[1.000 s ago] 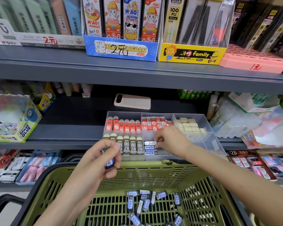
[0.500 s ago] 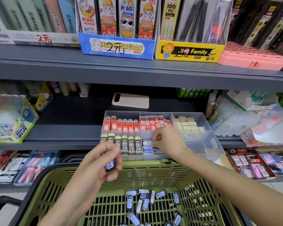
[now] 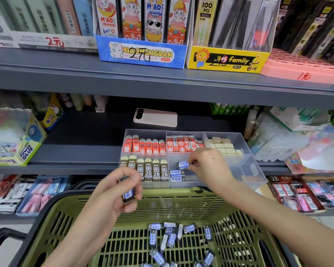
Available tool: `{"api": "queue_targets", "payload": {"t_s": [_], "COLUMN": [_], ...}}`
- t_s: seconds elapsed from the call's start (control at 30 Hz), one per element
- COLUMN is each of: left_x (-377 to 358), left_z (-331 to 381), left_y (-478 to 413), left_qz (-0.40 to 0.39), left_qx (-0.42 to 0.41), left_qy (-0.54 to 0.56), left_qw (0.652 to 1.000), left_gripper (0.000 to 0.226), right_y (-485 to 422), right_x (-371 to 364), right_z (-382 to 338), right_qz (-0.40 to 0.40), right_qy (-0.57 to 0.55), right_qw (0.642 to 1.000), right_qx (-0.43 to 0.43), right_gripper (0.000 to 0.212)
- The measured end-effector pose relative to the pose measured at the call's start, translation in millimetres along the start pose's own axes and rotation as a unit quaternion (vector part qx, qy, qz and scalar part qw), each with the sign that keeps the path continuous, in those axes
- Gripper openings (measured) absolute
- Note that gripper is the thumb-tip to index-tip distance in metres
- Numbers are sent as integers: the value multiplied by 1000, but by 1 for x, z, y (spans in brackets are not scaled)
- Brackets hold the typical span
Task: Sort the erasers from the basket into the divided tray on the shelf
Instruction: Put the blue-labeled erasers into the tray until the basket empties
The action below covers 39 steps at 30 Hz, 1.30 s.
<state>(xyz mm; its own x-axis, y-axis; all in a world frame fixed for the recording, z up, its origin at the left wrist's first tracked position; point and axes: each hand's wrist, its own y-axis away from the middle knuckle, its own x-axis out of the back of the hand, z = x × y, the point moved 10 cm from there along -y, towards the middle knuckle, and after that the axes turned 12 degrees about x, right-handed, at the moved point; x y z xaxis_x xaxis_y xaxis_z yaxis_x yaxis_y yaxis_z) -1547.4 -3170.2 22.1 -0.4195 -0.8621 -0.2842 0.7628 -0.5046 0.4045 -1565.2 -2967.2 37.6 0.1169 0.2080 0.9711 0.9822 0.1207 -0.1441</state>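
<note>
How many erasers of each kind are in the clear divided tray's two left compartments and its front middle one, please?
Red paper-sleeved erasers with cartoon faces, back left: 6
Brown-sleeved 2B erasers with cream tips, front left: 6
Blue-sleeved erasers, front middle: 3, counting one pinched in the right hand
Total: 15

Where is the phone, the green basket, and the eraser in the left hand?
phone (image 3: pixel 155 117): head view, middle of its pink back.
green basket (image 3: pixel 181 197): head view, far rim.
eraser (image 3: pixel 128 194): head view, blue label, held by the left hand (image 3: pixel 116 191).
</note>
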Motion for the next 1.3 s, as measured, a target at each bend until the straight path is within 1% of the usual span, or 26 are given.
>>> {"api": "queue_targets", "payload": {"t_s": [0.1,0.23,0.33,0.37,0.43,0.5,0.57,0.63,0.67,0.73,0.8,0.83,0.9,0.93,0.97,1.03,1.1,1.17,1.2,1.23,1.27,1.3], "left_x": [1,2,2,2,2,0,0,1,1,0,-3,-6,-12,-15,-18,-20,-21,-22,-21,-22,-23,-25], "left_z": [-4,-6,-5,-5,-4,-5,-6,-7,-8,-11,-10,-9,-4,-2,-1,1,2,4,4,4,4,5], "left_y": [-1,-2,-2,-2,-1,-1,-3,-5,-6,-9,-9,-9,-8,-7,-6,-6,-7,-8,-9,-9,-11,-12], "left_qz": [-4,-5,4,6,3,-4,-7,-8,-11,-22,-30,-32,-38,-40,-40,-31,-19,-3,6,14,18,20], "left_qx": [5,6,4,3,3,6,9,12,15,25,26,23,13,6,0,-10,-24,-37,-40,-42,-45,-49], "left_qy": [6,15,27,30,32,31,38,65,87,130,150,151,136,126,115,98,83,68,62,57,51,41], "left_qw": [1000,1000,1000,1000,999,999,999,998,996,991,988,988,990,991,993,995,996,997,997,997,998,998], "left_gripper": [28,23,29,31,30,28,24,19,19,28,31,32,35,35,35,34,34,34,35,36,36,37], "right_y": [-2,-10,-12,-11,-6,1,4,3,2,1,0,-2,-4,-4,-5,-6,-5,-6,-6,-5,-4,-1], "right_x": [-4,-11,-14,-13,-11,-19,-29,-32,-31,-31,-27,-22,-5,0,-1,-16,-32,-35,-33,-26,-17,-7], "right_z": [-2,-11,-12,-10,1,10,11,11,11,8,3,0,-3,-4,-6,-11,-17,-19,-19,-18,-17,-18], "right_qz": [-15,-63,-73,-62,-30,-27,-52,-67,-70,-86,-101,-90,-28,-6,-6,-61,-125,-144,-137,-115,-79,-42], "right_qy": [14,46,21,-4,-118,-240,-276,-282,-284,-276,-213,-165,-112,-118,-143,-208,-222,-230,-243,-258,-281,-320], "right_qw": [1000,996,997,998,992,963,949,945,944,948,967,979,992,992,988,975,966,962,959,958,955,945], "right_qx": [2,37,36,18,-43,-116,-145,-153,-150,-136,-97,-74,-55,-52,-52,-54,-45,-42,-45,-47,-50,-54], "right_gripper": [12,15,16,15,14,17,20,22,23,25,25,25,25,27,29,33,33,31,30,28,24,18]}}
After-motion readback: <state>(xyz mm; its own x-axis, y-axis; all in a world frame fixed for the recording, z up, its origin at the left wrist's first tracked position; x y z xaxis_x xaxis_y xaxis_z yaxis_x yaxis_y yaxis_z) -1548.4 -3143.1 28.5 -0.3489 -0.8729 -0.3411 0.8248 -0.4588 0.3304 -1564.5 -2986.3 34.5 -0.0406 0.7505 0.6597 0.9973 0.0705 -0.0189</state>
